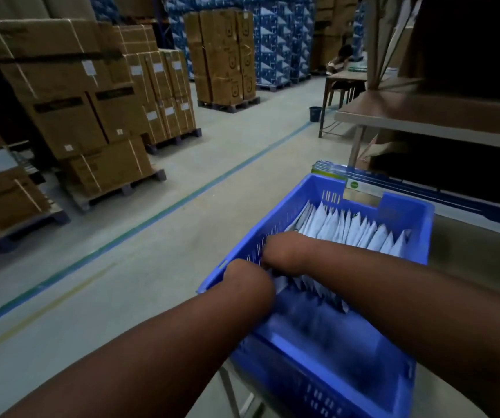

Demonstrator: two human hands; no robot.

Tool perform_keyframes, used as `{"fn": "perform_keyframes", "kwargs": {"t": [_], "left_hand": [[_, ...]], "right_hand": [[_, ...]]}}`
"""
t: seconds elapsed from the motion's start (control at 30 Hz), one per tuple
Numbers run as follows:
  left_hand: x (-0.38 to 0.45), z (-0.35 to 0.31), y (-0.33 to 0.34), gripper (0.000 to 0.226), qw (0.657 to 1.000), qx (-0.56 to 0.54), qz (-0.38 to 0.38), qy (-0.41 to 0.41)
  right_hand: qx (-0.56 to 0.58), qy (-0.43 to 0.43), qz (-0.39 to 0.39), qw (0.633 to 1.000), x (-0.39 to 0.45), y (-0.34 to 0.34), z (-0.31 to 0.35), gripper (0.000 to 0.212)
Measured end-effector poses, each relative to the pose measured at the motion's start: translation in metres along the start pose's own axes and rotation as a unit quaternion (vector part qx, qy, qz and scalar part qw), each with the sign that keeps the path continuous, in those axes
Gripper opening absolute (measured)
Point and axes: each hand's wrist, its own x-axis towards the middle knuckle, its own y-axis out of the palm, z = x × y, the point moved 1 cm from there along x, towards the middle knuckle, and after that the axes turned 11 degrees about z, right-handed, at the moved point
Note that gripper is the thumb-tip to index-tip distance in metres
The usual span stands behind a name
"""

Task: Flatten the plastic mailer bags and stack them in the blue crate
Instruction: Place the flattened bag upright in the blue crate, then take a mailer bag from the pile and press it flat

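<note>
A blue plastic crate (405, 208) stands in front of me at the lower right. Several white mailer bags (354, 230) stand on edge in a row along its far half, and more bags (312, 289) lie blurred under my arms. Both my hands reach down into the crate near its left wall. My left hand (251, 279) bends over the rim, its fingers hidden inside. Just beyond it, my right hand (281, 250) lies among the bags with its fingers hidden too. Whether either hand holds a bag cannot be seen.
Cardboard boxes on pallets (92, 116) fill the left side and the back (224, 55). A brown table (423, 116) stands to the right behind the crate. A dark bucket (315, 113) sits on the floor. A blue floor line (152, 218) crosses the aisle. A person (340, 60) sits far back.
</note>
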Motion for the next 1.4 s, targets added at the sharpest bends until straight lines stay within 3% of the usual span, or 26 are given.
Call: {"fn": "perform_keyframes", "kwargs": {"t": [0.17,0.4,0.57,0.77,0.87,1.0,1.17,1.3,1.4], "left_hand": [[0.012,0.000,0.001,0.046,0.999,0.033,0.016,-0.002],[0.030,-0.004,-0.002,0.047,0.994,0.101,0.030,-0.039],[0.028,0.000,-0.009,0.044,0.996,0.068,0.044,-0.039],[-0.002,0.004,-0.035,0.044,0.999,0.017,-0.006,-0.033],[-0.021,-0.002,-0.068,0.056,0.999,-0.035,-0.016,-0.025],[-0.046,-0.028,-0.118,0.081,0.998,-0.022,0.063,-0.018],[-0.086,-0.088,-0.170,0.088,0.995,-0.032,-0.031,0.092],[-0.122,-0.168,-0.217,0.049,0.975,0.009,-0.118,0.191],[-0.134,-0.230,-0.235,0.063,0.952,0.040,-0.176,0.247]], "right_hand": [[-0.043,0.021,-0.029,0.998,0.006,0.012,-0.004,0.022],[0.038,0.040,-0.004,0.998,0.008,0.007,-0.008,0.026],[0.051,0.042,0.006,0.998,0.002,0.004,-0.010,0.024],[0.065,0.027,-0.063,0.996,-0.028,-0.015,-0.027,0.031],[0.102,0.035,-0.062,0.992,-0.058,-0.016,-0.028,0.024],[0.164,0.072,-0.034,0.983,-0.119,-0.006,-0.035,0.030],[0.211,0.137,-0.016,0.968,-0.237,0.021,-0.056,0.035],[0.245,0.220,-0.012,0.944,-0.332,0.079,-0.072,0.032],[0.271,0.259,-0.005,0.927,-0.406,0.120,-0.069,0.035]]}}
